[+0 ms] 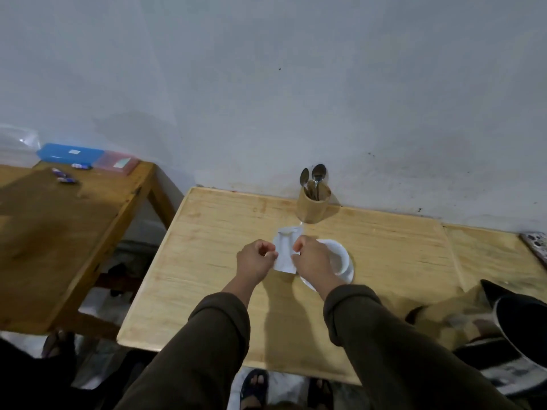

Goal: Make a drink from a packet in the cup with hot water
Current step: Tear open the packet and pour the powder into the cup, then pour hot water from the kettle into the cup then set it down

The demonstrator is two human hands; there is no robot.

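Note:
A white drink packet (284, 250) is held upright above the light wooden table (225, 232), just left of the cup. My left hand (257, 260) pinches its left edge and my right hand (310, 261) pinches its right edge. The packet's top looks crumpled; I cannot tell whether it is torn. A white cup (337, 255) stands on a white saucer (348, 275), partly hidden behind my right hand and wrist. The cup's contents are not clear. A metal kettle (515, 329) with a dark spout stands at the table's right front corner.
A wooden holder (312, 207) with spoons (316, 177) stands at the back by the wall. A darker wooden table (59, 226) to the left carries blue and pink boxes (71, 152) and small sachets. Feet in sandals (254, 386) show below the table edge.

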